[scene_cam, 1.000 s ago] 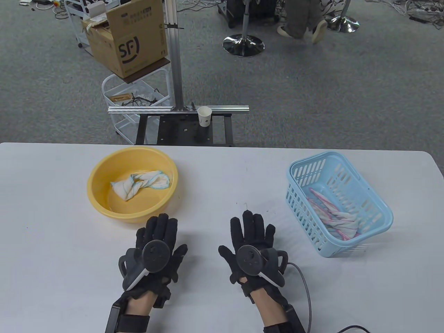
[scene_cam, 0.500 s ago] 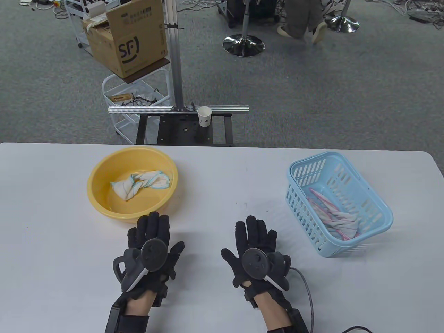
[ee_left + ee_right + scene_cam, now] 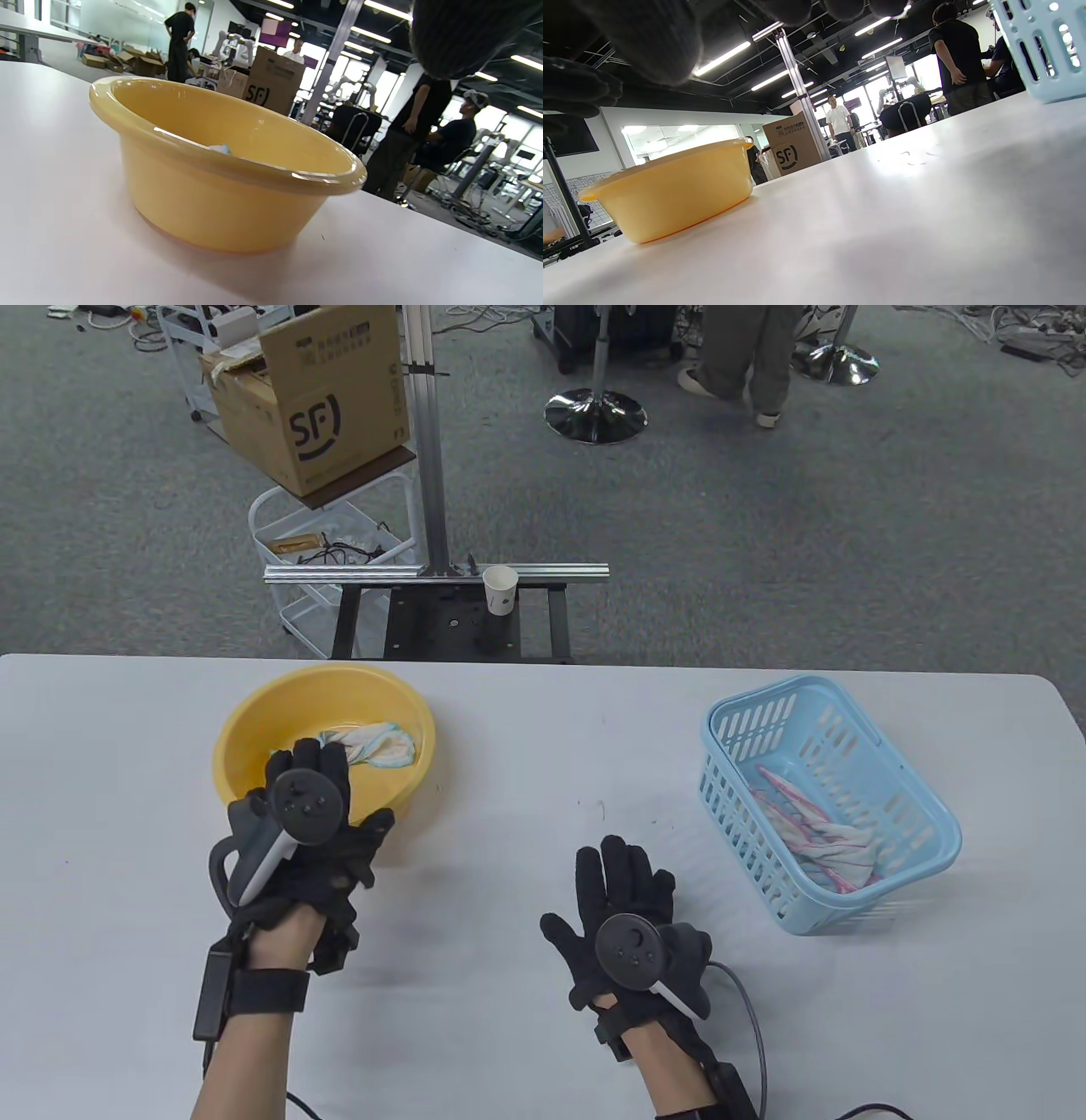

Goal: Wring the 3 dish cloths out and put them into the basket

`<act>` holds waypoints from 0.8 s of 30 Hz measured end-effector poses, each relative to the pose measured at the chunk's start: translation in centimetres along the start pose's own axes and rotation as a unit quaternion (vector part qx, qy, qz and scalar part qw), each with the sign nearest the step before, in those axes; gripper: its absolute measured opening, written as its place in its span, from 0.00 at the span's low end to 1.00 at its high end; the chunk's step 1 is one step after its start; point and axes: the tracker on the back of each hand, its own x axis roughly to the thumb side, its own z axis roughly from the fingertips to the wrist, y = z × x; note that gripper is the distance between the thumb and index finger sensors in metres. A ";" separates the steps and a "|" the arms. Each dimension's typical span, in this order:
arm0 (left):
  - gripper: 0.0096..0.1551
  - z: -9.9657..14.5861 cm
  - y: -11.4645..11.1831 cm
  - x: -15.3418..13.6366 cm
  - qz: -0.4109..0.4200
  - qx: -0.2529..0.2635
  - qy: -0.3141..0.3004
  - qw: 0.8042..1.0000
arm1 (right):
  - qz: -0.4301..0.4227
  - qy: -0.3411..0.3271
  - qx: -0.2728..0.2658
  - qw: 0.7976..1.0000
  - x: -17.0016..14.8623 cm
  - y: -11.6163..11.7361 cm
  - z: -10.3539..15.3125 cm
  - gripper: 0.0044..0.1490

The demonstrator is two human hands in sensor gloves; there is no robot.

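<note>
A yellow basin (image 3: 246,712) stands at the table's left with a twisted white dish cloth with blue edges (image 3: 382,744) in it. My left hand (image 3: 310,757) reaches over the basin's near rim, its fingers stretched above the cloth's left end, which it hides. In the left wrist view only a scrap of the cloth (image 3: 219,148) peeks over the basin (image 3: 220,203) rim. My right hand (image 3: 624,869) lies flat on the table, holding nothing. The light blue basket (image 3: 925,823) at the right holds wrung pink-striped cloths (image 3: 814,831).
Past the table's far edge a paper cup (image 3: 500,588) stands on a metal frame, with a cardboard box (image 3: 314,398) further back. A cable (image 3: 747,1001) trails from my right wrist. In the right wrist view the basin (image 3: 670,195) shows left and the basket (image 3: 1039,51) top right.
My left hand has lifted off the table and moved forward and left, over the basin and the cloth. My right hand has slid back slightly and still rests on the table.
</note>
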 end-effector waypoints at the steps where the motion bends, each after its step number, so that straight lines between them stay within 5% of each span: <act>1: 0.60 -0.8 0.5 -0.3 0.006 -0.008 0.009 1.000 | -0.001 0.000 0.001 1.000 0.0 0.0 0.0 0.56; 7: 0.61 -5.3 1.0 -1.7 -0.028 -0.089 0.055 0.994 | -0.002 0.005 0.008 1.000 -0.2 0.3 0.0 0.55; 24: 0.59 -15.0 -3.6 -3.2 -0.041 -0.243 0.139 0.959 | 0.003 -0.003 0.025 1.000 0.1 0.3 -0.1 0.54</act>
